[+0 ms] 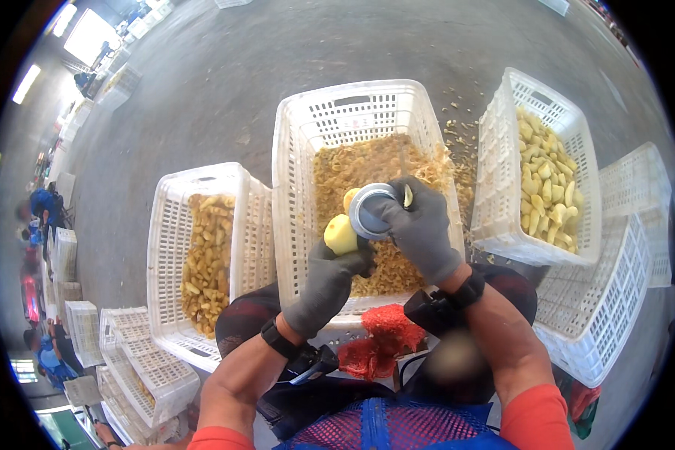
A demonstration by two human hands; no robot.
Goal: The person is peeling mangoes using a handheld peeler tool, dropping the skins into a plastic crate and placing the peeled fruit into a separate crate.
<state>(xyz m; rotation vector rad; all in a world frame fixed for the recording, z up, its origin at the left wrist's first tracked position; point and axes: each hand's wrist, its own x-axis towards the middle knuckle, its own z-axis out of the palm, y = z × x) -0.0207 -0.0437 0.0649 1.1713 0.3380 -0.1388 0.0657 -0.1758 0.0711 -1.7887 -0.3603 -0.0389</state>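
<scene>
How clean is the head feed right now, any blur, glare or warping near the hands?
Head view: both gloved hands, left hand and right hand, are sharp; the round tool slightly smeared; a blurred patch sits below them; crate edges bow; ceiling lights glare upper left.

a grey concrete floor (pixel 292 60) carries everything here. three white slatted plastic crates stand on it side by side: a left crate (pixel 174 247) of yellow cut pieces, a middle crate (pixel 292 142) of peelings, and a right crate (pixel 502 150) of pale yellow chunks. scattered scraps (pixel 461 131) lie on the floor between the middle and right crates. empty white crates (pixel 139 367) are stacked at lower left, more empty ones (pixel 615 292) at right
</scene>
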